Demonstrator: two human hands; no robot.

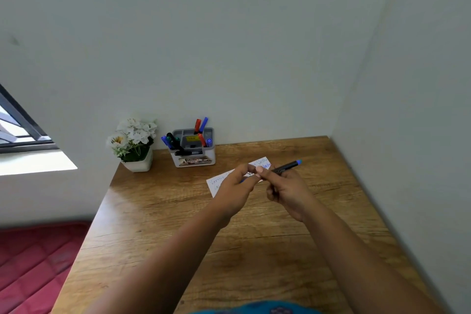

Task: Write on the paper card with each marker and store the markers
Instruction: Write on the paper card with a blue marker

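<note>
My right hand (286,190), right of frame centre, has its fingers curled round a black marker with a blue end (286,167); the blue end points to the upper right, the other end runs toward my left hand. My left hand (235,187), just left of it, has its fingers curled with thumb and fingertips pinched at the marker's near end, a bit of blue showing under the fingers; cap or tip, cannot tell, it is hidden. The two hands meet at the fingertips, raised over the card.

The white paper card with blue handwriting (219,181) lies flat on the brown wood-grain table (158,224), directly behind and below my hands, partly covered by them; it lies slanted, its right end higher in the frame.

Further up, centre of frame against the wall, a grey and white plastic desk organiser (195,158) holds several markers (201,125), red, blue and black, standing or leaning in its compartments. Left of it, near but apart, a white square pot with white flowers and green leaves (133,144). Far left edge: dark-framed window (23,125). Lower left: red quilted surface (33,262) beside the table. Pale walls (229,33) fill the upper frame.
</note>
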